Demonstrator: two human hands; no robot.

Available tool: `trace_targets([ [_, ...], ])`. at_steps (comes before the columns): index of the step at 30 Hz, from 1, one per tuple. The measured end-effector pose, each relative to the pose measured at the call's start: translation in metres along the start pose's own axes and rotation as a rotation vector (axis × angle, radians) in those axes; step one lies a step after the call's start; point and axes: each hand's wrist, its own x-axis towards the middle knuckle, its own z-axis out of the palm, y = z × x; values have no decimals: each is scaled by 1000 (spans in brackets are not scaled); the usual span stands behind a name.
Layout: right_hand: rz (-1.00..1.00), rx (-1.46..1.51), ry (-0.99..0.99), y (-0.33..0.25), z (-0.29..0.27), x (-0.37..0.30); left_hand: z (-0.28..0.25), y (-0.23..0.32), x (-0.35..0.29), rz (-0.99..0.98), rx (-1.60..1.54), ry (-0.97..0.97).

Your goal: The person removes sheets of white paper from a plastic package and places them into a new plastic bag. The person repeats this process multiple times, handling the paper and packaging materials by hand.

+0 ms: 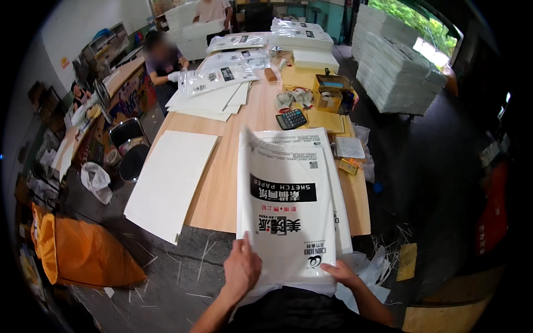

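A white printed plastic bag (283, 238) lies at the near edge of the wooden table, with black and red print on it. Its upper left edge curls up, and its near end hangs over the table edge toward me. My left hand (242, 267) is closed on the bag's near left edge. At the near right corner my right hand (341, 273) pinches the bag, thumb on top and the other fingers hidden beneath. More white bags (342, 233) of the same kind lie under it, showing along the right side. Whether paper is inside the top bag, I cannot tell.
A stack of white paper (172, 177) lies left on the table (214, 213). A calculator (291, 119), gloves (294, 100) and a yellow box (333, 91) stand right. A co-worker (164, 69) handles a packed bag (216, 79) at the far left. An orange sack (89, 252) sits on the floor.
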Motion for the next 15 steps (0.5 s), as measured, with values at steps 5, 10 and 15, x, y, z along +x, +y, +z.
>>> trace_targets([
  [5,81,-369,76,12,22,12,9,70,-32,348,-58,-79],
  [10,-76,-208,20,-23,40,-2,22,78,-31,424,62,-124],
  [15,-55,-246,34,-19,39,-3,28,74,-33,475,77,-113],
])
